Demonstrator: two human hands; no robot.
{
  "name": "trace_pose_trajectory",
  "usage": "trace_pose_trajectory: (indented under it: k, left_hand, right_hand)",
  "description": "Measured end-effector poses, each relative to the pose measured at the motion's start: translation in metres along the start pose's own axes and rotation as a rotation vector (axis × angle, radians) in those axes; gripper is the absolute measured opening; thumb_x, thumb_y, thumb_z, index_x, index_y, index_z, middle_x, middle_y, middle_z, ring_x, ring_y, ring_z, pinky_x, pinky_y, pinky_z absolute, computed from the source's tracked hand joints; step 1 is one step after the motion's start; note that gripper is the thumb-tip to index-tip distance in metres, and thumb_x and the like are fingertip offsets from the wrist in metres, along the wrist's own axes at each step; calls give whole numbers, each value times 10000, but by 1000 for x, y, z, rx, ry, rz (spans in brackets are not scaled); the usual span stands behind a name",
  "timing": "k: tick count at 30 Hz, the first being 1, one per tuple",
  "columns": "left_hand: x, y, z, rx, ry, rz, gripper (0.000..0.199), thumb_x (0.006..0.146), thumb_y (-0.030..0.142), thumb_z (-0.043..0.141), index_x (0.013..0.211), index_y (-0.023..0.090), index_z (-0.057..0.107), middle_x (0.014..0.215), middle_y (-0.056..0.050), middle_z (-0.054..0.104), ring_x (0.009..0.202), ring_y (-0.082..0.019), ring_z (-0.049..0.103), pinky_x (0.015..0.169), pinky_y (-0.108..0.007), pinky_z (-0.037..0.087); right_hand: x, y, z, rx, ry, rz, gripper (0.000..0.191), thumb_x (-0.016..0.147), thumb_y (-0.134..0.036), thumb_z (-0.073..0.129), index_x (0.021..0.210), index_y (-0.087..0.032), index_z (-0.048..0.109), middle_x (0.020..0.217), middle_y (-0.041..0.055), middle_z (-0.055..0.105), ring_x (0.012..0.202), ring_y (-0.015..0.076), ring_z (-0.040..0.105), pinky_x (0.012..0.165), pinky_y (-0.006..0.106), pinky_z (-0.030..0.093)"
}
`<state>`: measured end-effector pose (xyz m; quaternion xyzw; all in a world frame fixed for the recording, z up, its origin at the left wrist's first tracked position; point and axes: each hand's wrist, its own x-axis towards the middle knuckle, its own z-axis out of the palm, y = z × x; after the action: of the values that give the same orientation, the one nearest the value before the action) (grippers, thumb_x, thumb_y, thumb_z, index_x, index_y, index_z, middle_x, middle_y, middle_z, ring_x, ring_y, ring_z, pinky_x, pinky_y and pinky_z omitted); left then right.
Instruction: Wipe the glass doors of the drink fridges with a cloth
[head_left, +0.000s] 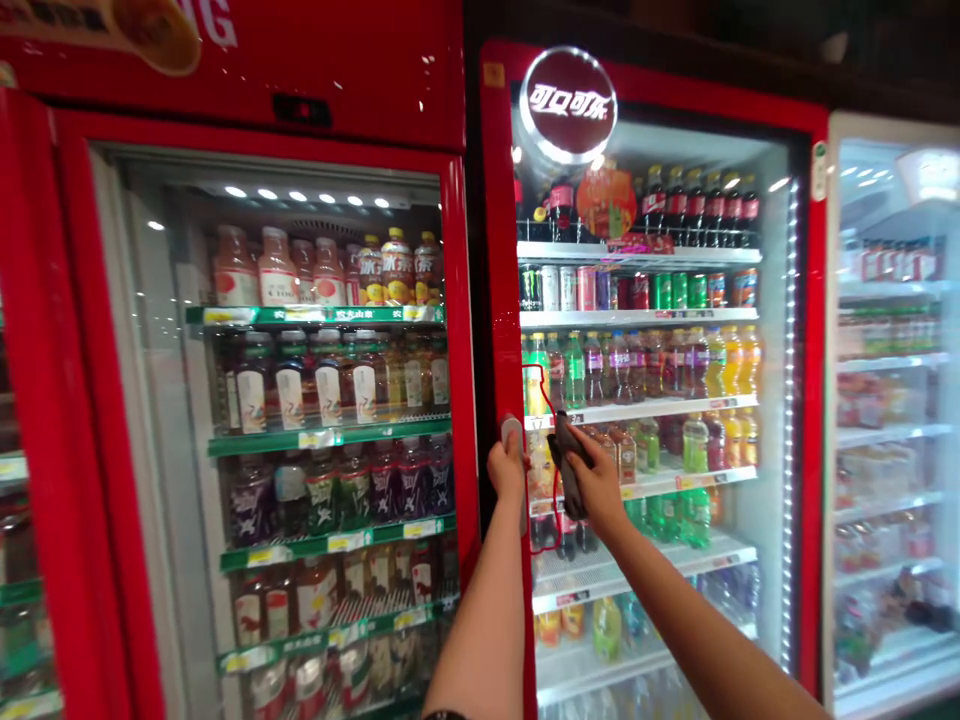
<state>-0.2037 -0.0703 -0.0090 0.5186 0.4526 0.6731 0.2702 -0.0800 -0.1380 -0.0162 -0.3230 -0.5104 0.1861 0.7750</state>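
My left hand [508, 462] is closed around the pale grey handle [512, 430] on the red-framed glass door of the middle drinks fridge. The handle's lower part runs down beside my wrist. To the right, in front of the same glass, my right hand [596, 480] grips a dark, elongated object [570, 480] held roughly upright. Its exact kind cannot be made out. Behind the glass, rows of bottles and cans fill the shelves, among them green bottles [694, 515] near the right hand. The door looks closed.
A second red fridge [457, 400] with bottles on green-edged shelves stands close on the left. Another lit fridge [889, 430] stands at the right. A round lit sign [568, 105] is at the top of the middle fridge, and a red outline decal [556, 520] marks its glass.
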Motion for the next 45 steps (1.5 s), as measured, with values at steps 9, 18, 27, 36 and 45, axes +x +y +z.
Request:
trace_pose_trajectory:
  k: [9, 18, 27, 36, 45]
  left_hand:
    - [-116, 43, -19, 168, -93, 157, 432, 955, 621, 412, 790, 240, 530, 669, -35, 665, 615, -196, 646, 570, -273, 433]
    - [-231, 124, -44, 403, -224, 411, 208, 943, 317, 491, 795, 239, 614, 762, -63, 663, 815, -246, 656, 835, -375, 481]
    - [-244, 180, -21, 521, -177, 1206, 690, 957, 213, 471, 1596, 201, 210, 1577, -133, 440, 1484, -276, 368, 1201, -495, 335]
    - [-250, 200, 14, 289, -422, 1556, 702, 981, 275, 459, 1611, 181, 165, 1583, -114, 430, 1546, -267, 221, 1242, -522, 257]
    - [-298, 214, 55, 64, -356, 1545, 756, 913, 164, 491, 1604, 123, 188, 1621, -87, 355, 1559, -271, 148, 1141, -427, 451]
  right_hand:
    - [11, -66, -25, -179, -136, -380, 436, 889, -242, 530, 1295, -288, 684, 1397, 66, 637, 1321, 236, 567, 1177, 511, 381]
    - [-14, -194, -87, -436, -175, -629, 407, 971, -222, 483, 1328, -314, 656, 1443, 85, 590, 1316, 246, 568, 1125, 499, 454]
    - [-29, -308, -142, -839, -198, -953, 460, 988, -136, 464, 1341, -376, 634, 1522, 13, 520, 1441, 248, 436, 1160, 551, 430]
    - [-6, -403, -165, -1328, -258, -1043, 474, 940, -99, 528, 1346, -317, 638, 1563, 19, 461, 1458, 271, 413, 1182, 538, 401]
    - [36, -466, -153, -1677, -53, -1024, 395, 966, -188, 562, 1346, -272, 633, 1577, 56, 429, 1498, 276, 340, 1241, 560, 257]
